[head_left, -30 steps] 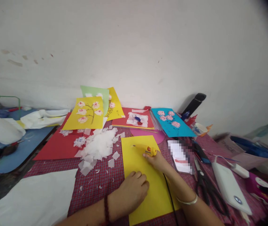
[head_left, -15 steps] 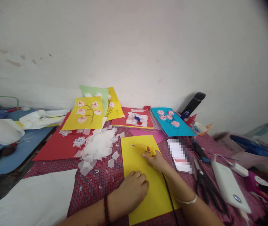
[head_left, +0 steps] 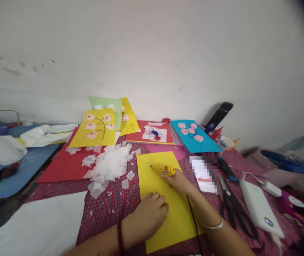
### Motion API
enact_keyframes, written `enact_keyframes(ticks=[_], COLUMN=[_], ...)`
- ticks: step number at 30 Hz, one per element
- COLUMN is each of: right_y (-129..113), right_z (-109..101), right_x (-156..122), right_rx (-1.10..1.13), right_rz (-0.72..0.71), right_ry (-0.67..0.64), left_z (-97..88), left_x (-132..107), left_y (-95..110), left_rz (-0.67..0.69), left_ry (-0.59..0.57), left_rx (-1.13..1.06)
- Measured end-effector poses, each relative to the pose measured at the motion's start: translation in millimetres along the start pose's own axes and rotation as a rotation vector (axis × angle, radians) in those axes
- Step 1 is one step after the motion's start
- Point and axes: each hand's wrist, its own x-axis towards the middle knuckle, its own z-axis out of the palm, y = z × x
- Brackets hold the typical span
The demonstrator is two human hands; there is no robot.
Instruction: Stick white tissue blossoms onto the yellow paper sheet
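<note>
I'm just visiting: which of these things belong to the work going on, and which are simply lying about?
In the work:
yellow glue gun, held in the right hand
plain yellow sheet, under the left hand
white paper squares, likely, piled close by

Seemingly just lying about:
phone
black-handled scissors
white power bank
blue flower picture

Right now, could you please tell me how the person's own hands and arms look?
The left hand and right hand wear no gloves, and no sleeves show. Around the left wrist is a dark red bracelet that looks beaded; on the right arm is a thin, pale, silvery bangle.
</note>
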Motion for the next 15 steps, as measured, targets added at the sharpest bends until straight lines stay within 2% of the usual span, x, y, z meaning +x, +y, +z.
enact_keyframes(ticks=[3, 6, 8, 9, 11, 15], right_y=[-19, -51, -68, -74, -75, -49], right_z=[-15, -40, -59, -67, -77, -72], right_x=[1, 0, -4, -7, -15, -36], right_rx=[-0.278, -0.554, -0.592, -0.535, -0.278, 0.439], right_rz=[-0.047, -0.113, -0.126, -0.134, -0.117, -0.001], right_ry=[0.009, -0.014, 0.015, 0.043, 0.072, 0.073], left_z=[1.2, 2.3, 2.5, 2.5, 2.6, 5.1], left_x=[0, 1, 1, 1, 1, 0], left_y=[0, 0, 0, 0, 1, 0], left_rz=[-0.003, 0.006, 0.005, 0.000, -0.009, -0.016], left_ry=[0.016, 0.009, 0.004, 0.002, -0.003, -0.016], left_rx=[-0.004, 0.015, 0.033, 0.041, 0.052, 0.024])
